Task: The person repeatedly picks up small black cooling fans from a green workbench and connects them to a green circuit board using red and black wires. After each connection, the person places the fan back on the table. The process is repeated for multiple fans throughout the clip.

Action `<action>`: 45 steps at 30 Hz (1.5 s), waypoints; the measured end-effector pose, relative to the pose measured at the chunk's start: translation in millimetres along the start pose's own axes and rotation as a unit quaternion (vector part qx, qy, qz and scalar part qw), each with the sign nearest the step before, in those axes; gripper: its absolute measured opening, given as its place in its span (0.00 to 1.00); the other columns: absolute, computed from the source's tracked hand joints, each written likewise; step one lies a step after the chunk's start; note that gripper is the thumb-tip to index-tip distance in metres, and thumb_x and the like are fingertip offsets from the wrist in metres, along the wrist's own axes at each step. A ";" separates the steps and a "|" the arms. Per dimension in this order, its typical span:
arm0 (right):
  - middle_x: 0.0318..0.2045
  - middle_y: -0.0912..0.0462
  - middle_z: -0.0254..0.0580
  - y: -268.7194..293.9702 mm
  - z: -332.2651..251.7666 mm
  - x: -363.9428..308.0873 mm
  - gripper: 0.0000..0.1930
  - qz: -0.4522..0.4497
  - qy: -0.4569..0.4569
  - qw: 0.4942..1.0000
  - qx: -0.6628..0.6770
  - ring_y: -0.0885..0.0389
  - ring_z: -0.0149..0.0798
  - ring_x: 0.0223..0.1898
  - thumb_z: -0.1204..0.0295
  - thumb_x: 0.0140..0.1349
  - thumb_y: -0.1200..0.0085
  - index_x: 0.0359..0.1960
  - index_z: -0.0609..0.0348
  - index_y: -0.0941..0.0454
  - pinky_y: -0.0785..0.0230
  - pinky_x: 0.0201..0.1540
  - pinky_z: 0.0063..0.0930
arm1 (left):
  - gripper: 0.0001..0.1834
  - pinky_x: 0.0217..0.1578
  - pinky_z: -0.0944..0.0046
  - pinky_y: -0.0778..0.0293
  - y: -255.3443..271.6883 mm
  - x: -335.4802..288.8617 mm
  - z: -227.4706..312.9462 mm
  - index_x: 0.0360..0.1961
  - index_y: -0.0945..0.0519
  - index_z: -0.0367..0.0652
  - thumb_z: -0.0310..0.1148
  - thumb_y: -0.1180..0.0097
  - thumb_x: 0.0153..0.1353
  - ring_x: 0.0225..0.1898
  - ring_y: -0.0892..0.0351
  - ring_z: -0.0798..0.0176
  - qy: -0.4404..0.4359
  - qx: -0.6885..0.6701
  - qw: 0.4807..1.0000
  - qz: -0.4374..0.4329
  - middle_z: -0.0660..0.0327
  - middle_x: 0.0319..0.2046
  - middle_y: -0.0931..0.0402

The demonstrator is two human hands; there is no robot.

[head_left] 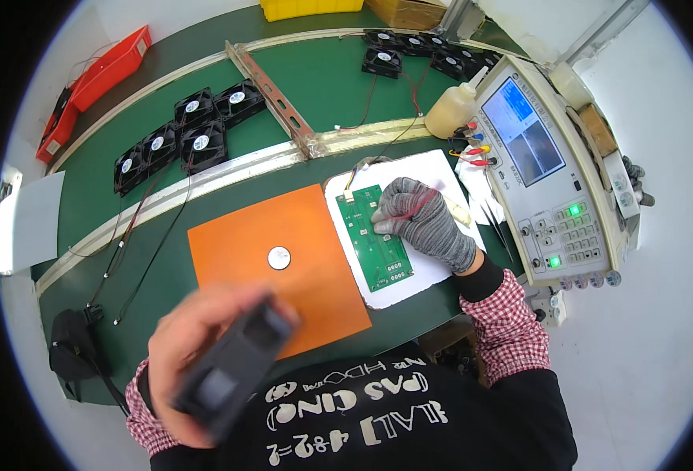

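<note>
My left hand (pixel 182 345), bare and smeared by motion, grips a black cooling fan (pixel 237 369) seen edge-on near my body, over the lower left of an orange sheet (pixel 237 228). A small white disc (pixel 279 257) lies on that sheet. In a grey glove, my right hand (pixel 429 224) rests over the green circuit board (pixel 379 255), its fingers pinched together close to the board's surface. Whatever sits between those fingertips is hidden. The board lies on a white pad (pixel 425 292); a white connector (pixel 350 196) with wires is at its top left corner.
Several black fans (pixel 201 141) with trailing leads lie at the far left, and more fans (pixel 382 63) at the back. A metal rail (pixel 272 98) crosses the green table. To the right stand a yellowish bottle (pixel 450 112), tweezers (pixel 497 228) and a test instrument (pixel 550 157) with a lit screen.
</note>
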State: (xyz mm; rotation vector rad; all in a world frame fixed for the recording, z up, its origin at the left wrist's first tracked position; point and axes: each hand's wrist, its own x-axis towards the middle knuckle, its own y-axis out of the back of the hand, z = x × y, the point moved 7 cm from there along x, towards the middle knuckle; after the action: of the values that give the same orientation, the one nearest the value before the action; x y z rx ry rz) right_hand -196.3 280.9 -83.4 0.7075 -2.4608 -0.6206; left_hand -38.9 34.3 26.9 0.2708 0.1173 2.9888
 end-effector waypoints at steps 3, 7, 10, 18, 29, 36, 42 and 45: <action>0.29 0.22 0.40 4.2 1.9 -2.3 0.08 0.002 0.008 1.000 -0.020 0.20 0.41 0.36 0.75 0.47 0.31 0.29 0.61 0.16 0.28 0.42 0.35 | 0.33 0.42 0.57 0.23 3.2 12.2 -5.7 0.57 0.28 0.27 0.44 0.38 0.59 0.40 0.19 0.49 0.059 -0.065 0.996 -0.005 0.44 0.40 0.21; 0.28 0.22 0.39 -3.3 -4.2 5.5 0.08 -0.020 0.006 1.000 0.004 0.20 0.41 0.35 0.74 0.47 0.31 0.28 0.60 0.17 0.28 0.42 0.35 | 0.30 0.37 0.63 0.20 -2.4 -0.8 -5.8 0.54 0.26 0.26 0.43 0.39 0.61 0.36 0.16 0.49 0.116 -0.331 0.929 -0.115 0.42 0.35 0.20; 0.30 0.19 0.40 -1.1 -22.4 6.3 0.08 -0.003 0.089 0.990 -0.108 0.19 0.42 0.35 0.73 0.48 0.31 0.29 0.56 0.17 0.28 0.41 0.36 | 0.43 0.46 0.59 0.24 -3.3 23.1 8.5 0.58 0.28 0.29 0.44 0.27 0.44 0.44 0.20 0.48 -0.071 0.156 0.980 -0.096 0.46 0.45 0.22; 0.33 0.18 0.40 10.2 -6.9 -5.6 0.06 0.106 0.008 0.993 0.059 0.18 0.36 0.36 0.76 0.59 0.37 0.37 0.60 0.19 0.27 0.43 0.29 | 0.45 0.65 0.53 0.36 4.4 178.6 -48.2 0.68 0.36 0.42 0.38 0.30 0.50 0.67 0.37 0.45 -0.301 0.473 0.828 0.023 0.48 0.67 0.37; 0.47 0.20 0.48 23.3 -26.5 -11.7 0.22 0.173 0.039 0.984 -0.024 0.20 0.42 0.49 0.72 0.61 0.38 0.57 0.60 0.25 0.29 0.54 0.33 | 0.36 0.55 0.54 0.35 7.9 179.2 -49.4 0.53 0.26 0.39 0.34 0.33 0.37 0.54 0.33 0.48 -0.252 0.426 0.866 -0.069 0.49 0.51 0.29; 0.42 0.23 0.45 -37.4 -99.8 -6.2 0.23 -0.154 0.246 0.945 -0.148 0.24 0.49 0.50 0.69 0.56 0.45 0.55 0.59 0.24 0.34 0.60 0.44 | 0.17 0.55 0.56 0.30 -95.0 26.3 -13.6 0.50 0.25 0.51 0.30 0.50 0.59 0.60 0.32 0.50 -0.306 0.404 0.721 -0.473 0.65 0.52 0.30; 0.41 0.23 0.44 9.9 -39.3 4.6 0.09 -0.068 0.032 0.935 -0.346 0.26 0.48 0.47 0.71 0.58 0.45 0.38 0.56 0.16 0.29 0.50 0.40 | 0.31 0.60 0.47 0.36 36.3 70.0 -15.7 0.49 0.24 0.44 0.15 0.41 0.37 0.65 0.38 0.44 -0.148 0.718 0.678 -0.058 0.58 0.55 0.28; 0.35 0.19 0.44 16.7 -21.3 6.6 0.07 -0.013 -0.031 0.982 -0.186 0.21 0.45 0.40 0.72 0.57 0.38 0.36 0.59 0.14 0.27 0.44 0.36 | 0.23 0.61 0.48 0.34 34.8 68.3 -16.6 0.49 0.23 0.47 0.21 0.40 0.49 0.67 0.38 0.44 -0.180 0.691 0.700 0.036 0.55 0.61 0.31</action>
State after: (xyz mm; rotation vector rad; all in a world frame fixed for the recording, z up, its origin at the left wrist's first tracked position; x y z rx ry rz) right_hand -194.9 283.7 -55.8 0.5754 -2.2983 -1.0907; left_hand -113.0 8.6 25.5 0.9376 2.2522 2.1125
